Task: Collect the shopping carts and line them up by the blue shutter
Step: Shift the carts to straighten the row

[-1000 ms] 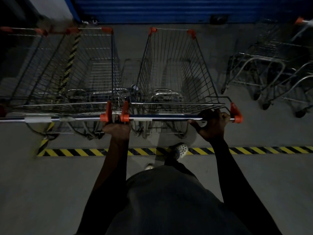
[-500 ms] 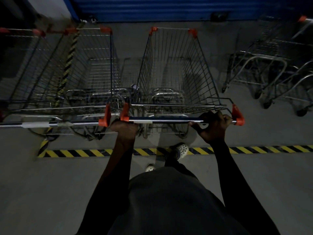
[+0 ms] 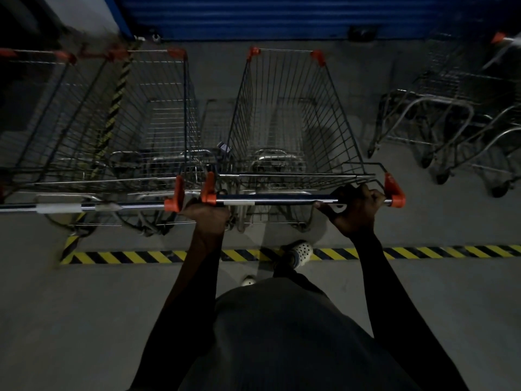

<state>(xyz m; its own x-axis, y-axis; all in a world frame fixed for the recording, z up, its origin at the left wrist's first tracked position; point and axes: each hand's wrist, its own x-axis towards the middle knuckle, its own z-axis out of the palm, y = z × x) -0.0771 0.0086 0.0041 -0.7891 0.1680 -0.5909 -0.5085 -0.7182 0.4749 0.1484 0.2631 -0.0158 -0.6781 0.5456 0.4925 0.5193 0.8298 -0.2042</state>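
Steel-wire cart point(image 3: 293, 122) w/ orange corner caps stood on grey concrete floor point(image 3: 84, 320), directly ahead of person. Long axis ran straight away from body. Nose pointed at blue shutter point(image 3: 253, 15) but stopped short of it, w/ a strip of floor between. Handle point(image 3: 282, 198) lay crosswise, approx parallel to shutter and to striped tape point(image 3: 135, 256) on floor. Rear wheels sat just beyond the tape.

Second cart point(image 3: 158, 122) stood just beside on L, same heading, handles about level. Orange end caps of the two handles were v. close; could not tell if touching. More mesh further L, blurred. Cluster of carts at R point(image 3: 451, 131), well apart from held cart, turned at a different angle, dim.

Hands both on the handle, wide apart.
- L hand point(image 3: 207, 214): gripped bar at its L end, right by orange cap, back of hand up. Fingertips hidden behind bar.
- R hand point(image 3: 355, 210): clamped near R end, just inside orange cap, fingers curled round bar, one digit stretched inward along it.

Both arms reached fwd, nearly straight, splayed slightly outward from torso.

Pale perforated shoe point(image 3: 300, 249) was planted on the tape, under the handle, between the arms. Light poor throughout, so fine detail unreliable.
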